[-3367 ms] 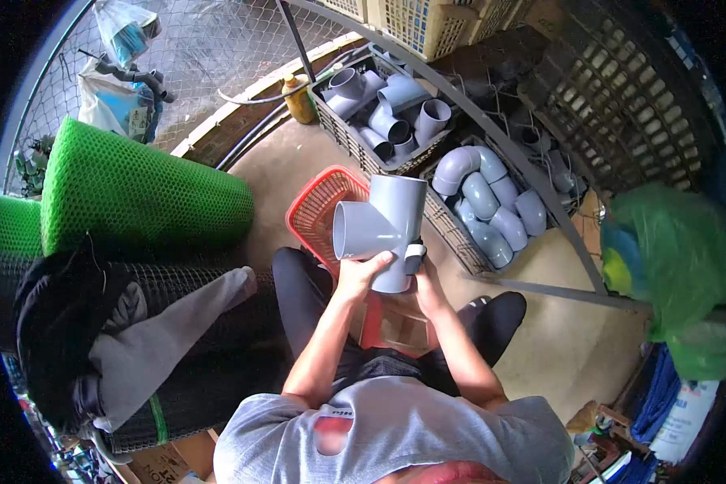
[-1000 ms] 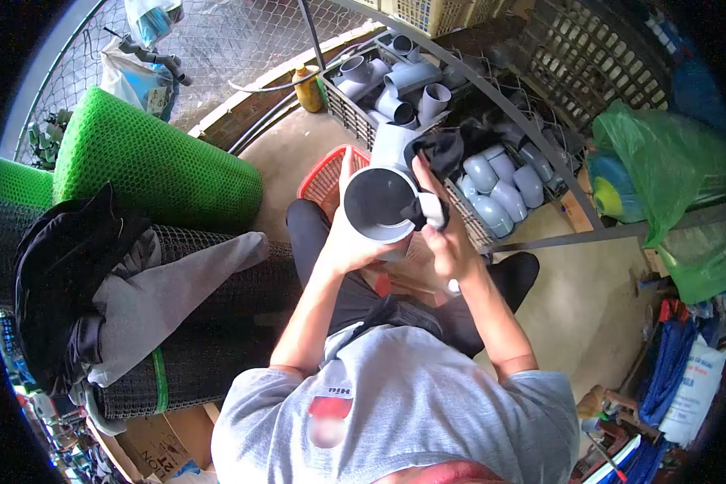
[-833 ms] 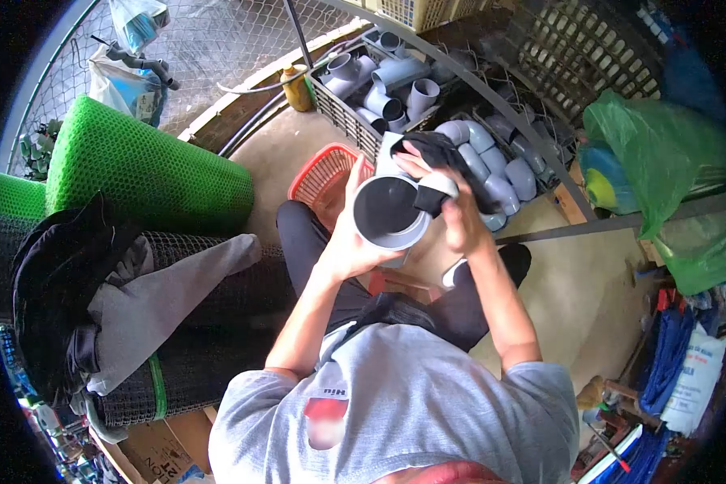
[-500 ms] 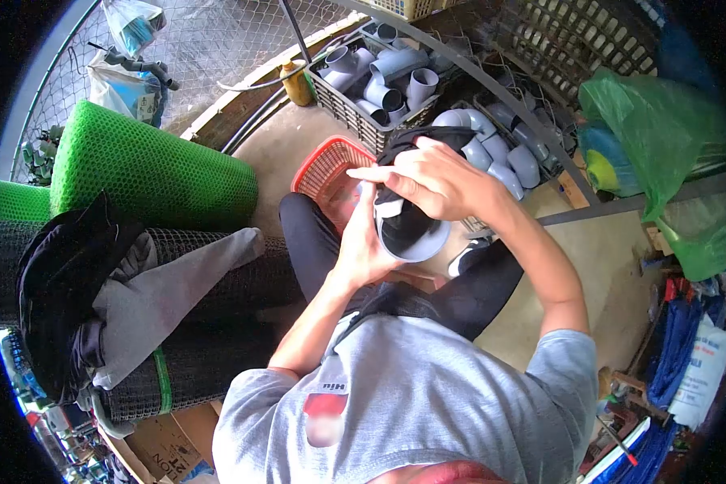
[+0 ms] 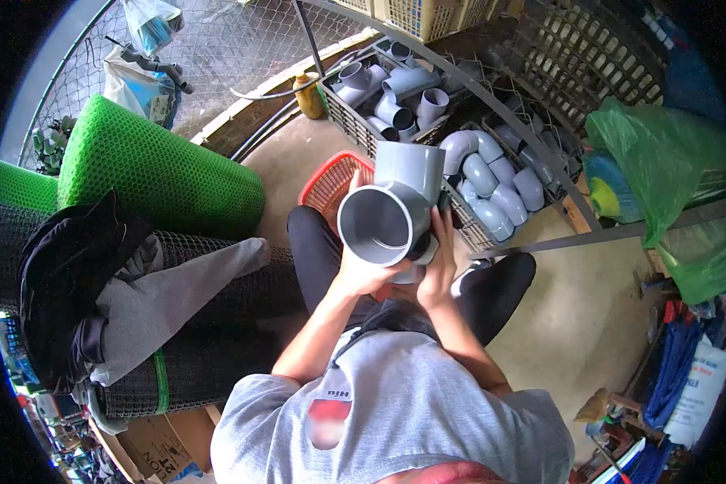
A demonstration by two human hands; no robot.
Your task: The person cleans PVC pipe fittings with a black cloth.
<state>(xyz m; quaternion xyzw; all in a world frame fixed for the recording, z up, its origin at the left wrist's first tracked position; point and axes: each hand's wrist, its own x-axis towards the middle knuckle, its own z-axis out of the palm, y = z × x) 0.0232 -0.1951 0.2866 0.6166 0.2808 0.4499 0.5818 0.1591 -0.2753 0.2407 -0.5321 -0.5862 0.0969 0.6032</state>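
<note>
A large grey pipe fitting [image 5: 409, 165] with wide round openings is held up in front of my lap, between both hands. One opening faces up toward the camera and another branch points away from me. My left hand [image 5: 363, 270] grips the fitting from its left and lower side, fingers partly hidden behind it. My right hand [image 5: 440, 266] is wrapped against its lower right side, where something black shows between the palm and the fitting.
A red basket [image 5: 316, 200] stands beyond my left knee. Crates of grey fittings [image 5: 363, 127] [image 5: 480, 234] lie ahead. Green mesh rolls [image 5: 161, 173] and a dark cloth with a grey sleeve [image 5: 169, 298] are at left. Green plastic [image 5: 661, 161] hangs at right.
The fitting has been raised and turned, so its openings now show. My right hand has come down from above to its lower right side. The black cloth no longer covers the fitting.
</note>
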